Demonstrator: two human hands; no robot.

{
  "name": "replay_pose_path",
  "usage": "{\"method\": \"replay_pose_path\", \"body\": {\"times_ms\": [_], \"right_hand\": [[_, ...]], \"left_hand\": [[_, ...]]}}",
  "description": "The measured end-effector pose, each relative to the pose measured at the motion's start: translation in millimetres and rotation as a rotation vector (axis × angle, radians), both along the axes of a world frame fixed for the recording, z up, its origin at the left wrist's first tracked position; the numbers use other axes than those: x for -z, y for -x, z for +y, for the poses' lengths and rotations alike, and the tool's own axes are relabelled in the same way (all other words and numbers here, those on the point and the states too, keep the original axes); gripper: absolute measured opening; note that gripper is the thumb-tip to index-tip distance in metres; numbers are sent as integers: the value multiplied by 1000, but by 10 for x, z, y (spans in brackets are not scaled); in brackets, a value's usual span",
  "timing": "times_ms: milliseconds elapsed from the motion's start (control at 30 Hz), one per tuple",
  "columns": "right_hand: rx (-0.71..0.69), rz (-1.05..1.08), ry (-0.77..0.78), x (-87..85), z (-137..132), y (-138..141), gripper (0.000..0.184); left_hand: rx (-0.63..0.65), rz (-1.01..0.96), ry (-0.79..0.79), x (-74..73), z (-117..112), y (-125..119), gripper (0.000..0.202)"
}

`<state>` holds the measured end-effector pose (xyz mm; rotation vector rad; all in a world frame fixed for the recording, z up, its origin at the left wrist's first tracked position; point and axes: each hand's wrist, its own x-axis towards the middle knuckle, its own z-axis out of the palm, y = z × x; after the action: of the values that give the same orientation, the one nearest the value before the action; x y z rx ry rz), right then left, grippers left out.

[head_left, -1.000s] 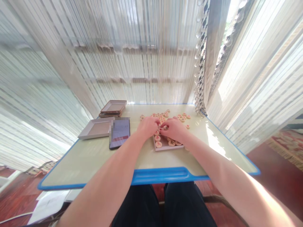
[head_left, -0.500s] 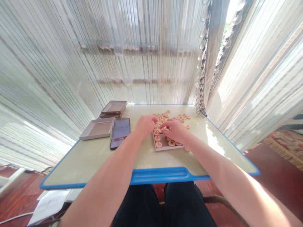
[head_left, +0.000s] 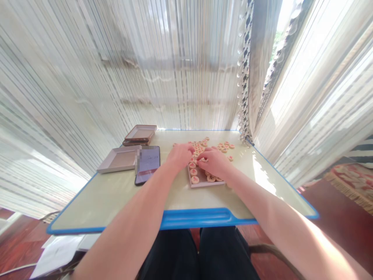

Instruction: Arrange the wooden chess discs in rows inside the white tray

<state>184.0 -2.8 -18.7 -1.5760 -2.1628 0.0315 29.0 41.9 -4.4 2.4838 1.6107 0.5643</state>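
Note:
A shallow grey tray (head_left: 201, 183) sits mid-table with round wooden chess pieces (head_left: 194, 179) lying in it. My left hand (head_left: 181, 154) rests at the tray's far left corner, fingers curled down onto the pieces. My right hand (head_left: 215, 161) lies over the tray's middle, thumb and fingers pinched on one round piece (head_left: 204, 159). Several loose pieces (head_left: 224, 147) lie scattered on the table just beyond both hands.
A phone (head_left: 147, 163) lies left of the tray, beside an empty grey box lid (head_left: 119, 160). A brown box (head_left: 140, 134) stands at the far left corner. The table (head_left: 122, 198) has a blue rim. Sheer curtains (head_left: 175, 66) hang close around it.
Both hands stayed over the tray with small finger movements; the right hand shifted slightly left and nearer. The camera tilted a little.

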Motion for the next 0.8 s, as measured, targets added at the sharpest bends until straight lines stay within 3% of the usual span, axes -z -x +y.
{"method": "replay_pose_path", "body": {"times_ms": [167,333,633,800], "right_hand": [[12,-47,29,-6,9,29,16],[-9,47,7,2,9,-14,17],[-226,18,-23,44,-47,-45,11],[-268,12,-22,34,-58,-63,6]], "left_hand": [[1,-23,-4,22,12,8,39],[-6,-17,-16,12,6,8,39],[5,2,-19,12,-6,4,40],[8,0,-24,14,-11,11,39]]}}
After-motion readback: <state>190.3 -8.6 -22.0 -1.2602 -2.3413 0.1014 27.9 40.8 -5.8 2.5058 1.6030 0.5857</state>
